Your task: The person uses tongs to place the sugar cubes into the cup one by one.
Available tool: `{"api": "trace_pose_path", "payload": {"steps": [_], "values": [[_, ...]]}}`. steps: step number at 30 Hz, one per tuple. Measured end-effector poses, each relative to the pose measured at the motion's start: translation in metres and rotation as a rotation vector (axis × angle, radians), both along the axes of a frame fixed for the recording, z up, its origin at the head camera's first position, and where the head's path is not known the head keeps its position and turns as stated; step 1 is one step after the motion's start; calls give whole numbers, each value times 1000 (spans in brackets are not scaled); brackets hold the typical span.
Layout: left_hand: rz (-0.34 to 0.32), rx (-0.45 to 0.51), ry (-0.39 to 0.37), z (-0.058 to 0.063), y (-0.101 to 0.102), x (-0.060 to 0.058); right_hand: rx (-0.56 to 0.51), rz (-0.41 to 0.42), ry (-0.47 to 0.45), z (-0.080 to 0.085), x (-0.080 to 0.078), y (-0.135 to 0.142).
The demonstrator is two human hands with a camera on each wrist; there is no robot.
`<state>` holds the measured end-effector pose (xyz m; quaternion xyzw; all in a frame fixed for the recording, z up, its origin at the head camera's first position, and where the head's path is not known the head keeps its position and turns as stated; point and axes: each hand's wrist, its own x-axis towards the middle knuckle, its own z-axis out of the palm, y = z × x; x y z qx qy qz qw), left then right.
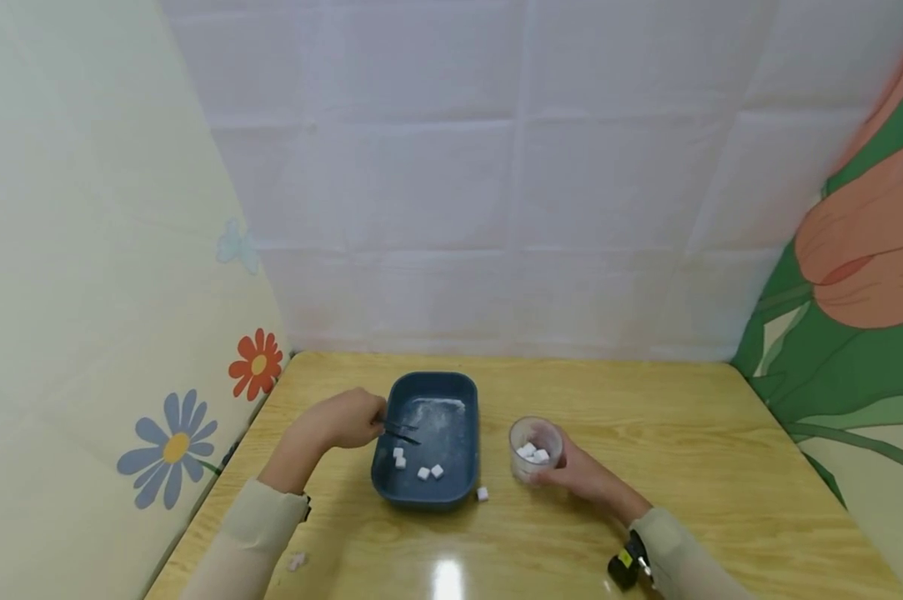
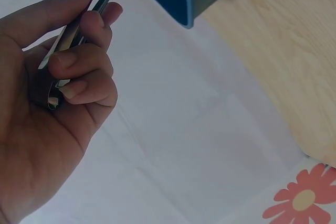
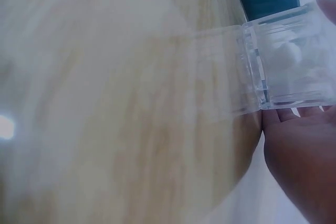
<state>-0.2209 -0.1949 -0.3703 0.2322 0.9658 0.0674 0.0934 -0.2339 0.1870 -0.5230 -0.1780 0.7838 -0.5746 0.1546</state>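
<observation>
My left hand (image 1: 349,419) grips a pair of metal tweezers (image 2: 71,35), their two tips reaching over the left side of a dark blue tray (image 1: 439,392). Between the tips I see no cube. Several small white cubes (image 1: 423,473) lie in the near part of the tray, with white powder smeared farther back. To the right, my right hand (image 1: 582,475) holds a clear cup (image 1: 522,473), thumb and fingers around its side. White cubes (image 1: 540,457) sit inside the cup, which stands upright on the table.
One loose white cube (image 1: 483,493) lies on the wooden table (image 1: 646,408) between tray and cup. Pale crumbs (image 1: 296,561) are near the left forearm. A white cloth (image 1: 451,208) hangs behind the table, with flower-patterned cloths at both sides.
</observation>
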Motion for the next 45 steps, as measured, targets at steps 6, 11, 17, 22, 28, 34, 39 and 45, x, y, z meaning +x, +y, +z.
{"api": "trace_pose_path", "payload": {"steps": [6,11,17,22,28,34,39,45], "values": [[20,-57,-4,-8,-5,4,-38,14,-6,-3,1,-1],[31,-80,-9,-9,-4,6,-19,9,-12,-3,2,0],[22,-142,19,-9,0,4,-28,7,-19,-1,2,-1],[4,-185,78,-11,4,2,-36,7,-22,0,2,-1],[59,-209,50,-11,8,1,-39,19,-14,-1,0,0],[81,-173,21,-10,11,2,-30,19,-10,-1,0,1],[93,-185,4,-10,12,2,-22,17,-12,0,0,1],[106,-195,-4,-9,13,0,-10,16,2,-1,0,1]]}}
